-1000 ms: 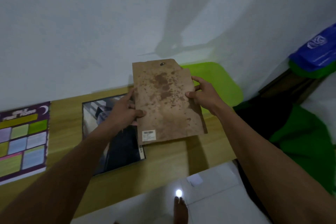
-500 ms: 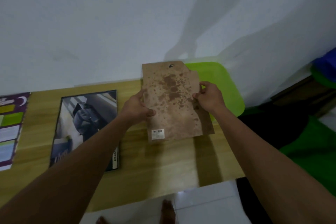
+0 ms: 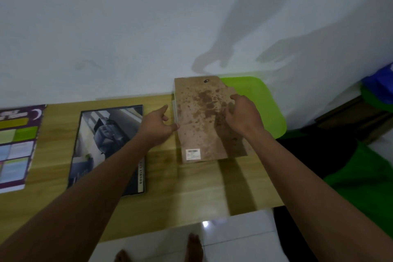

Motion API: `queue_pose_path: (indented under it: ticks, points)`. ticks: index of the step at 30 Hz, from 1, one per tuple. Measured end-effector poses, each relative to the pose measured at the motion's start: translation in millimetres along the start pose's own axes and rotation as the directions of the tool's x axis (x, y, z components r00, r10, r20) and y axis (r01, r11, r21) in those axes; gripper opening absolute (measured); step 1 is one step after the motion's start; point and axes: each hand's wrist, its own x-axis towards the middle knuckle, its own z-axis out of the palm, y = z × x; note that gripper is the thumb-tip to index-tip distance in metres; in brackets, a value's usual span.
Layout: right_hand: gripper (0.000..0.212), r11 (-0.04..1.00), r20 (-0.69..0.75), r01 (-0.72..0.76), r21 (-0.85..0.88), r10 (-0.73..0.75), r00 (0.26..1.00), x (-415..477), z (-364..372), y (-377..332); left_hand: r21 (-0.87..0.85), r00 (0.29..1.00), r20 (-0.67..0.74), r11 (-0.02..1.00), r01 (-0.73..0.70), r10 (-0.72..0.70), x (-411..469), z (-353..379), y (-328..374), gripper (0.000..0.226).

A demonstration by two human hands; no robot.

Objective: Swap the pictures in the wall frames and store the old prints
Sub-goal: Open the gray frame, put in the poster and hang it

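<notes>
— Right hand (image 3: 242,117) doing what?
— Pressing on the backing board (image 3: 197,130), fingers bent; too blurred to say if it pinches anything. Left hand (image 3: 156,126) is spread at the board's nine o'clock, thumb touching the edge
— And the board?
— Flat on the table (image 3: 191,189), long axis twelve to six. Green tray (image 3: 268,100) at two o'clock, dark print (image 3: 106,144) at nine beyond the left hand; nothing blocks a lift
</notes>
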Motion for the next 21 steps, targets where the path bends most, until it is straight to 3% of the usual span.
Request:
queue_pose_path:
  ticks: [5, 7, 11, 12, 16, 21]
  points:
    - [0.037, 0.997, -0.002, 0.082, -0.007, -0.082, 0.997, -25, 8, -62, 0.089, 1.000, 0.012, 0.996, -0.022, 0.021, -28, -38, -43, 0.049]
    - [0.035, 0.995, 0.023, 0.101, -0.014, -0.101, 0.995, -38, 21, -91, 0.137, 0.998, -0.030, 0.989, -0.055, 0.060, -42, -59, -66, 0.029]
    - [0.040, 0.989, 0.113, 0.144, 0.019, -0.145, 0.983, -69, 59, -147, 0.198, 0.992, -0.110, 0.980, -0.033, 0.055, -66, -95, -112, 0.014]
    - [0.041, 0.989, 0.135, 0.146, 0.028, -0.149, 0.980, -75, 72, -158, 0.201, 0.992, -0.120, 0.979, -0.020, 0.044, -68, -102, -127, 0.013]
    - [0.044, 0.994, 0.249, 0.104, 0.032, -0.109, 0.962, -95, 127, -188, 0.261, 0.993, -0.114, 0.965, 0.023, 0.008, -71, -121, -183, 0.045]
    - [0.040, 0.997, 0.320, 0.054, -0.059, -0.032, 0.947, -105, 180, -201, 0.322, 0.992, -0.113, 0.947, -0.020, 0.059, -75, -131, -230, 0.041]
